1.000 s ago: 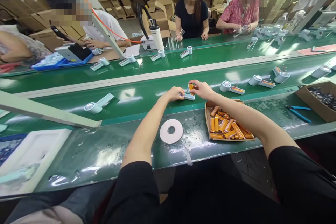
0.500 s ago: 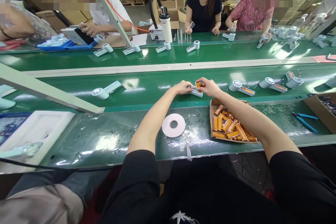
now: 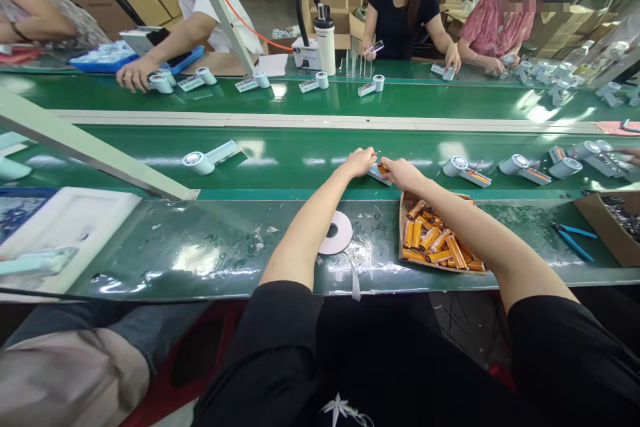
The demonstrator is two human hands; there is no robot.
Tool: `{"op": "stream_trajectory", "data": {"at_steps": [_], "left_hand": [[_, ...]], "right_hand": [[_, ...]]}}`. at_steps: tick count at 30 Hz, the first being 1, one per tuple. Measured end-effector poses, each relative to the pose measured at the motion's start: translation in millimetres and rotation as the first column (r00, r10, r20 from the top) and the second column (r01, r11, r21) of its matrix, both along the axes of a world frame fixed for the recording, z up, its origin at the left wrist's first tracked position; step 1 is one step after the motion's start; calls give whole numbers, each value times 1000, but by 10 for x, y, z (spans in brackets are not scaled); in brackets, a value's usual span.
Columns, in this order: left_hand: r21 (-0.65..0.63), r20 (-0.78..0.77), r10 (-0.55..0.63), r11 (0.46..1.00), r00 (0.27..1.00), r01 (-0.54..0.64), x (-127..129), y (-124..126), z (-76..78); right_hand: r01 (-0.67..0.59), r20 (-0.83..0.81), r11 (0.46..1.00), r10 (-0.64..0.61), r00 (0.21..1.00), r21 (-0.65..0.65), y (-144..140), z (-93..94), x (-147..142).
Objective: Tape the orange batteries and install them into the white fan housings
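Observation:
On the near belt in front of me lies a light-blue handheld fan (image 3: pixel 379 175) with its handle open; its head is hidden under my left hand. My left hand (image 3: pixel 360 163) is closed over the head end, fingers curled, and small wire ends show by its fingertips. My right hand (image 3: pixel 403 175) pinches an orange-wrapped battery (image 3: pixel 383 167) at the open handle, mostly covered by the fingers. Below my right forearm stands a cardboard box (image 3: pixel 401 240) full of orange batteries (image 3: pixel 429 238). A roll of white tape (image 3: pixel 342 233) lies by my left forearm, partly covered by it.
More fans (image 3: pixel 457 165) with batteries in their handles lie to the right, another fan (image 3: pixel 199 162) to the left. Blue-handled cutters (image 3: pixel 575 240) rest beside a box of dark parts (image 3: pixel 607 230). A slanted metal post (image 3: pixel 100 147) crosses at left. Co-workers sit behind the far belt.
The battery, upright before, is now lower at the handle under my right fingers. My left hand has shifted slightly right. Across the belt, a co-worker's hand has reached onto fans at left.

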State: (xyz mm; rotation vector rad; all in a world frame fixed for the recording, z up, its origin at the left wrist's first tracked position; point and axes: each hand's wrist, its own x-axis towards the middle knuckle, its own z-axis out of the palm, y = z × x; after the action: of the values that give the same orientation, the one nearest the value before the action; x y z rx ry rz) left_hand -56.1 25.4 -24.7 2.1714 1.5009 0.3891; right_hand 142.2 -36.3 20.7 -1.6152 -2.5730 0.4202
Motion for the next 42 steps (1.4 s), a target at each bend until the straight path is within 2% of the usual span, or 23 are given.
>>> {"op": "stream_trajectory", "data": {"at_steps": [6, 9, 11, 13, 15, 16, 18, 19, 21, 23, 25, 26, 27, 29, 31, 32, 34, 35, 36, 37, 39, 41, 42], "left_hand": [[-9, 1, 37, 999, 999, -37, 67, -32, 39], [10, -10, 84, 996, 996, -84, 144, -77, 177], [54, -6, 126, 991, 992, -126, 161, -228, 295], [125, 17, 115, 985, 993, -117, 68, -553, 367], [186, 28, -3, 983, 1000, -2, -188, -1062, 341], [187, 15, -94, 978, 995, 90, -375, -1363, 289], [98, -52, -264, 958, 963, 268, -814, -1979, 135], [58, -95, -284, 955, 954, 291, -1032, -2262, 52], [29, -190, -200, 977, 961, 209, -1370, -2707, -80], [49, -251, -106, 991, 962, 122, -1495, -2957, -127], [128, -243, -60, 987, 968, 94, -1392, -3031, -82], [199, -214, -49, 976, 976, 93, -1277, -3024, -29], [288, -174, -44, 953, 984, 93, -1137, -3005, 38], [479, -82, -55, 873, 995, 88, -854, -2962, 197], [613, -2, -105, 786, 994, 84, -660, -2936, 340], [646, 33, -123, 760, 992, 73, -617, -2929, 385], [640, 118, -99, 769, 988, 1, -633, -2920, 399], [601, 171, -54, 797, 984, -60, -676, -2921, 365], [545, 226, 5, 828, 974, -131, -729, -2928, 310], [483, 279, 67, 853, 958, -200, -781, -2943, 239], [382, 351, 155, 877, 924, -292, -847, -2993, 81], [351, 372, 158, 889, 915, -296, -831, -3052, -48], [352, 364, 136, 896, 921, -272, -793, -3077, -91]], "right_hand": [[-13, 101, 1000, 15, 995, -26, 132, 7, -266], [-26, 72, 1000, 27, 997, -17, 123, 166, -273], [-37, 32, 999, 37, 999, 7, -5, 312, -128], [-38, -27, 998, 39, 999, 44, -272, 429, 153], [-47, -120, 996, 55, 991, 75, -674, 475, 533], [-56, -181, 995, 71, 981, 86, -913, 468, 736], [-77, -280, 994, 95, 955, 75, -1414, 410, 1102], [-67, -326, 995, 90, 941, 79, -1651, 369, 1242], [-17, -424, 993, 65, 903, 115, -2046, 289, 1394], [58, -509, 988, 24, 860, 146, -2299, 243, 1352], [113, -571, 988, -31, 820, 107, -2424, 243, 1135], [103, -592, 994, -56, 804, 46, -2453, 258, 981], [64, -605, 997, -73, 792, -38, -2469, 280, 811], [-85, -625, 978, -52, 779, -188, -2484, 327, 481], [-284, -655, 928, 61, 753, -240, -2501, 357, 240], [-391, -660, 890, 150, 736, -233, -2515, 362, 170], [-567, -595, 792, 349, 724, -227, -2547, 356, 139], [-616, -518, 747, 435, 737, -249, -2551, 351, 171], [-629, -420, 726, 497, 759, -277, -2537, 347, 229], [-607, -318, 740, 524, 790, -289, -2496, 347, 305], [-501, -150, 834, 478, 865, -230, -2317, 361, 484], [-352, -14, 933, 352, 936, -80, -2021, 383, 652], [-289, 56, 957, 289, 956, -2, -1848, 387, 717]]}}
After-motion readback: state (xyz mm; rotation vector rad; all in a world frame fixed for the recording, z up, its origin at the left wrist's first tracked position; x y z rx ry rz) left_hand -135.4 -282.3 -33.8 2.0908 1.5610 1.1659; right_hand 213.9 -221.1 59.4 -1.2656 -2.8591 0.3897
